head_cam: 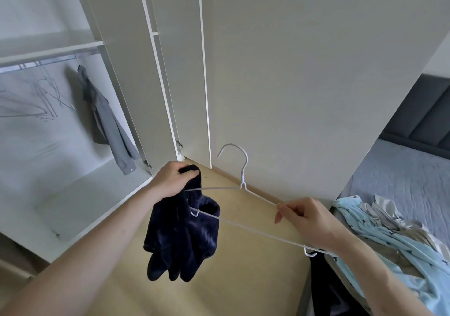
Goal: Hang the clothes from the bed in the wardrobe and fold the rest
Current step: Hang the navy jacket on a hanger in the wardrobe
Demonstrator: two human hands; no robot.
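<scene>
Both hands are busy: a navy garment [182, 233] is bunched in the left hand [170, 181] while the hanger [243, 186] is pinched by the right hand [306, 220], seemingly for threading, before the wardrobe [73, 145].

Home bedroom, open white wardrobe [80, 130] with rail, empty wire hangers [46, 96] and a hung grey shirt [107, 121], bed [401, 181] with clothes heaped at its edge, wooden floor [243, 255]

The empty hangers [36, 101] in the wardrobe [73, 181] are blurred; the dark garment [333, 291] by the bed [401, 181], possibly trousers, is cut off below.
</scene>
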